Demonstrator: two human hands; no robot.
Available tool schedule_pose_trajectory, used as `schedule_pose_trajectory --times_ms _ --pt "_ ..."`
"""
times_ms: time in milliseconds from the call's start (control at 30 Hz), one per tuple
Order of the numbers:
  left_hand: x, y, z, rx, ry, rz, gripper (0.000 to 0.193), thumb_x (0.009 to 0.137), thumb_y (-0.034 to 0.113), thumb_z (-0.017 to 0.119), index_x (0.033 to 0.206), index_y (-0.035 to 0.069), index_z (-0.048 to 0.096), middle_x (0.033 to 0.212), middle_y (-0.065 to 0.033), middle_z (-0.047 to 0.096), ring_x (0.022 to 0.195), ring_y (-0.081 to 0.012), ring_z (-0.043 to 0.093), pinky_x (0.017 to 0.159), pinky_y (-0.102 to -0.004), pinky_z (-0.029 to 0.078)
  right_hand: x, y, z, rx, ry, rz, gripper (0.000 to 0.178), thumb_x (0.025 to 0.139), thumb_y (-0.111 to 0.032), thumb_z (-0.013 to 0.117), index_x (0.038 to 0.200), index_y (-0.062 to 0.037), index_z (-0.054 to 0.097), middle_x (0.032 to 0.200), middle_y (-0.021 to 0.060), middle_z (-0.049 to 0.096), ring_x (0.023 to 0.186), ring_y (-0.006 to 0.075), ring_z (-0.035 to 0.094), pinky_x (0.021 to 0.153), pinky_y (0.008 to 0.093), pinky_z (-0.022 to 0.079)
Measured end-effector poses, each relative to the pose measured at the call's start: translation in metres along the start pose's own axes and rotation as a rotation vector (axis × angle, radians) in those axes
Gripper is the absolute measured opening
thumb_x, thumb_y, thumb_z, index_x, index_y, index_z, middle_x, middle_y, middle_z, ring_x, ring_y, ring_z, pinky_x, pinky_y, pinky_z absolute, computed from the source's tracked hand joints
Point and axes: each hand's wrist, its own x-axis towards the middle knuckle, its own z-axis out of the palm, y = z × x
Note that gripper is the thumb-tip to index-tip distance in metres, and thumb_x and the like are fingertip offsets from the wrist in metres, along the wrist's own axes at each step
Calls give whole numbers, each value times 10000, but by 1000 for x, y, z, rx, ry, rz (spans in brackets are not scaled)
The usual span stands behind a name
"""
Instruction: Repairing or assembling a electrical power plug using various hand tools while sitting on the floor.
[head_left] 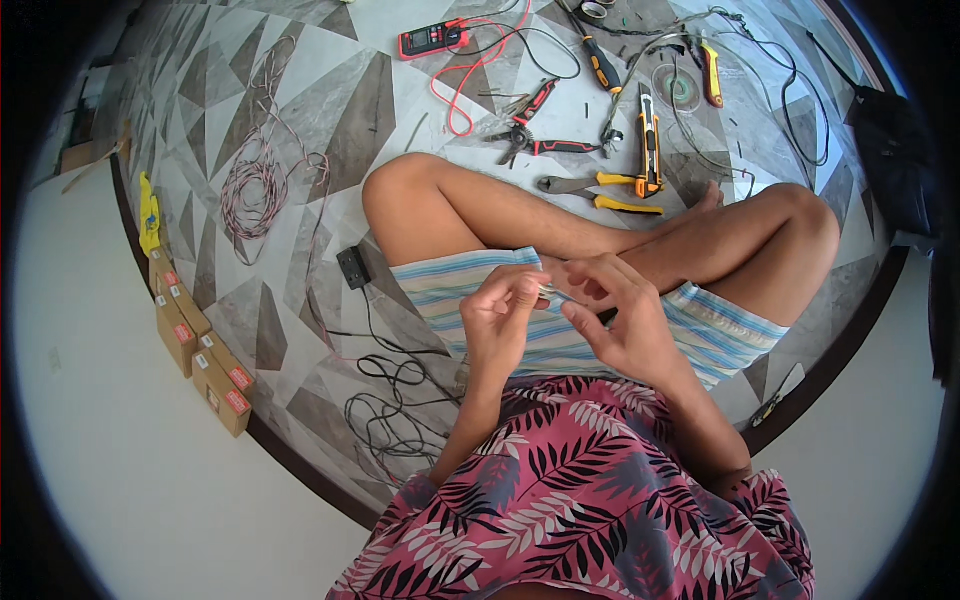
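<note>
Above my lap, my left hand is closed, its thumb and fingertips pinching a small, thin, pale thing too small to name. Facing it from the right is my right hand, its fingers curved and its thumb held apart from them. The right fingertips hover close to the pale thing, and no grip on it shows. Under both hands lie the blue-and-white striped shorts. Beyond my crossed legs, the closest tools are pliers with yellow handles and an orange-and-black utility knife.
Farther off lie a wire stripper, red multimeter, screwdriver, yellow cutter and clear tape roll. At left are coiled wire, a black socket, tangled black cable and cartons. A black bag sits right.
</note>
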Motion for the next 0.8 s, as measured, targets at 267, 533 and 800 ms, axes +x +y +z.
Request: schedule_pose_trajectory --times_ms 267,533,800 --pt "1 0 -2 -1 22 83 261 957 171 612 1042 -70 669 1049 -94 597 884 -109 581 739 -231 476 21 -3 18 27 -26 -9 161 779 -7 727 924 28 667 855 127 669 665 234 657 556 305 506" --pt "0 1 -13 -139 165 113 325 997 230 545 1018 -73 661 1019 -69 609 829 -102 564 756 -255 471 35 6 40 66 -147 -117 133 802 -1 706 915 36 646 875 124 678 700 247 663 604 287 511" --pt "3 3 -20 -328 150 154 295 984 229 569 1014 -54 645 954 -70 645 902 -130 619 813 -268 497 35 5 38 201 -169 39 112 862 -14 680 955 39 648 828 87 685 701 91 626 614 238 491"
